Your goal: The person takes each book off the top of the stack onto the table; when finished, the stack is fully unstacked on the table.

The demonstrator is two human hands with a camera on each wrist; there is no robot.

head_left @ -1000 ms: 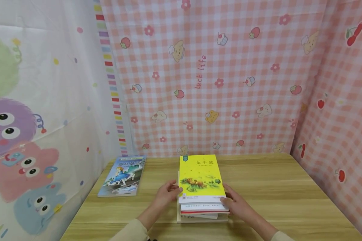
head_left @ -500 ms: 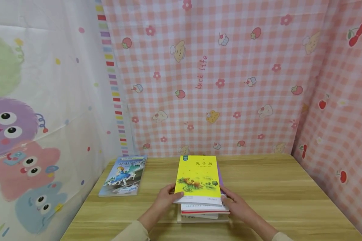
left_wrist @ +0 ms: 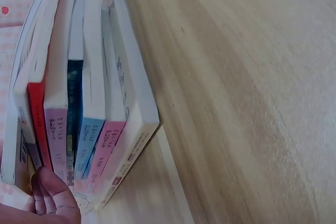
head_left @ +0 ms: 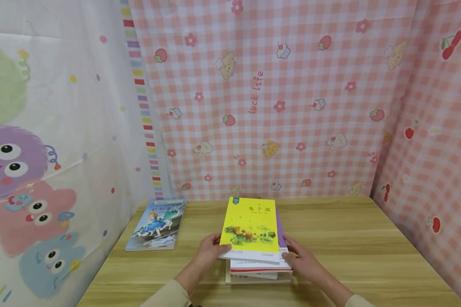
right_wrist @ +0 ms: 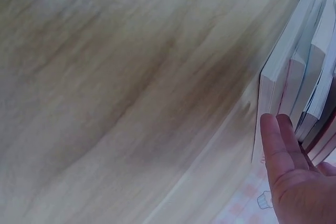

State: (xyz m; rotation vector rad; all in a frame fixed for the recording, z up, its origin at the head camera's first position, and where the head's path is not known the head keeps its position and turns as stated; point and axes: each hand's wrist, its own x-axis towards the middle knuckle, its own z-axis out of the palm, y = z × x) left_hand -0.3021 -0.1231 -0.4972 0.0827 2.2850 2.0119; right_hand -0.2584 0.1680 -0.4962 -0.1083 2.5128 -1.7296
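Note:
A yellow picture-cover book [head_left: 249,226] lies on top of a stack of several books [head_left: 259,277], shifted left so that a purple cover [head_left: 280,228] shows along its right side. My left hand [head_left: 210,247] pinches the yellow book at its lower left edge, thumb over the cover. On the opposite side, my right hand [head_left: 301,258] rests against the stack, its thumb near the front right corner. The right wrist view shows that hand's fingers [right_wrist: 278,140] straight along the page edges. Coloured spines [left_wrist: 92,140] of the stacked books face the left wrist camera.
A blue book [head_left: 157,224] with a figure in a blue dress lies at the left of the wooden table [head_left: 342,230]. Checked pink cloth [head_left: 292,136] hangs behind and at the right; a white cartoon cloth [head_left: 96,170] hangs at the left.
The yellow book has slid left over the stack, uncovering the purple cover under it. My left hand has gone from touching its edge to gripping it; my right hand stays at the stack.

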